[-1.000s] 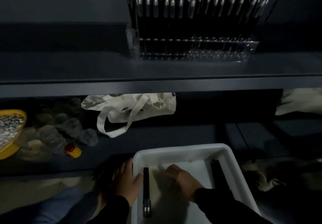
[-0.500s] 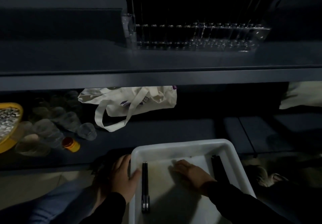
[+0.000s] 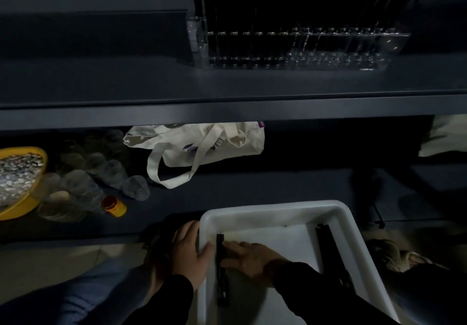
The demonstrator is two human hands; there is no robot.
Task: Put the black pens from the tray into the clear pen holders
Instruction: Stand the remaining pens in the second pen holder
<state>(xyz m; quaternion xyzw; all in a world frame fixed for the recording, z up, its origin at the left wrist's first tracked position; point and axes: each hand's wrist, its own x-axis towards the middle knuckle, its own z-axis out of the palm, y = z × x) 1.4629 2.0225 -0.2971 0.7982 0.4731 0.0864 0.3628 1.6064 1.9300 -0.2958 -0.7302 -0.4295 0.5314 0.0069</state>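
Slim black pen (image 3: pixel 222 269) lying lengthwise in white plastic tray (image 3: pixel 275 211), right hand (image 3: pixel 249 255) fingers spread touching it, left hand (image 3: pixel 190 251) gripping tray rim, clear acrylic pen holder (image 3: pixel 303 46) on shelf above.

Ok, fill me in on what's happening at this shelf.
A person is moving black pens from a white tray into a clear pen holder on the upper shelf, already full of pens. The left hand grips the tray's left rim. The right hand reaches across the tray floor, fingertips at a black pen lying there; it isn't lifted yet.
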